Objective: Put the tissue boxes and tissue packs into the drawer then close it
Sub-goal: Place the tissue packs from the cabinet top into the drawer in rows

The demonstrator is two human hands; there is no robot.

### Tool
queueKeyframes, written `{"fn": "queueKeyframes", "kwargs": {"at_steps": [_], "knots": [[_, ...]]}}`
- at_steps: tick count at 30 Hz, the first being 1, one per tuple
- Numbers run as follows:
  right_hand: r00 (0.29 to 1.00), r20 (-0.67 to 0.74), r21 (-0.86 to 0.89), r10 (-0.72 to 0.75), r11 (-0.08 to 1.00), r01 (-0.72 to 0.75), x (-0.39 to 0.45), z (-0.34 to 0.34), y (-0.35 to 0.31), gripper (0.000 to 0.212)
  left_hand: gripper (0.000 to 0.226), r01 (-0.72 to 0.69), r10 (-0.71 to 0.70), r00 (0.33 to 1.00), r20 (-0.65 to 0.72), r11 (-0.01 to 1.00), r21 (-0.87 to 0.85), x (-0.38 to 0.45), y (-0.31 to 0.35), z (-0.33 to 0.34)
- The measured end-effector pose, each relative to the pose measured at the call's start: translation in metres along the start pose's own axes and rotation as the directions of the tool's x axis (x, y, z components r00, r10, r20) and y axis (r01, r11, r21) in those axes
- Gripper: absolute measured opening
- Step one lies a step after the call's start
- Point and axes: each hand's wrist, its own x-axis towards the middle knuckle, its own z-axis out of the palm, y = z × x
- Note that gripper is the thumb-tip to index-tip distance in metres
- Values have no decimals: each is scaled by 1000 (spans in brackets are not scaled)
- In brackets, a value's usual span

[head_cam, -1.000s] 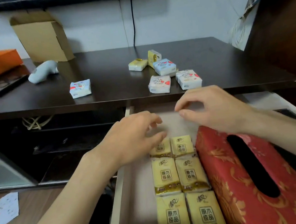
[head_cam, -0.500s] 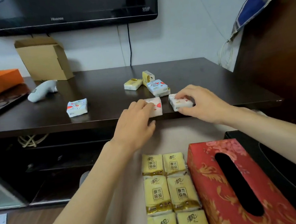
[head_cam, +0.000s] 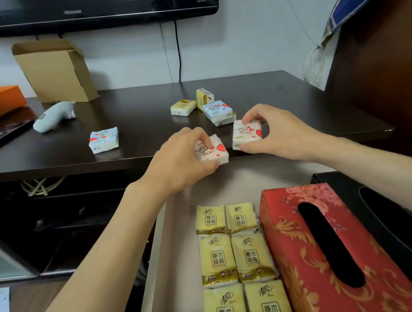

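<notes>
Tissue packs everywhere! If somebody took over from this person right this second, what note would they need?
Left hand: gripping a white heart-print tissue pack at the tabletop's front edge.
Right hand: gripping a second heart-print pack, same edge.
Already in the open drawer: six yellow tissue packs, a red tissue box, a black box.
On the tabletop: a lone blue pack on the left, a cluster of about four packs behind the hands.
Left: drop both held packs in, fetch the rest, shut the drawer.

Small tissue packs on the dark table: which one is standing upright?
The yellow pack at the back of the cluster stands on its edge; the other packs left on the table lie flat.
</notes>
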Motion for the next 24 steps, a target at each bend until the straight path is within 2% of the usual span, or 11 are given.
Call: {"fn": "queueKeyframes", "kwargs": {"at_steps": [2, 4, 8, 11, 14, 18, 24], "knots": [[999, -4, 76, -33, 997, 33, -23, 4, -15, 50, 43, -6, 7, 999, 36, 999, -35, -13, 0, -6], [996, 62, 117, -58, 992, 50, -46, 9, -27, 49, 46, -16, 22, 995, 100, 998, -53, -31, -2, -8], [973, 223, -94, -54, 993, 76, -66, 23, -36, 47, 48, -11, 11, 968, 252, 1000, -2, -63, -8, 4], [949, 317, -221, 4, 973, 69, -62, 38, -33, 45, 48, -62, 34, 962, 271, 994, 95, -68, -9, 18], [904, 420, -284, 77, 958, 50, -56, 51, -27, 47, 48, -72, 36, 949, 313, 992, 105, -63, -10, 26], [878, 464, -340, 117, 939, 55, -53, 59, -24, 53, 51, -103, 31, 920, 390, 981, 166, -60, -13, 32], [865, 486, -368, 123, 927, 75, -51, 61, -25, 49, 45, -146, 53, 912, 406, 968, 202, -60, -15, 32]]}}
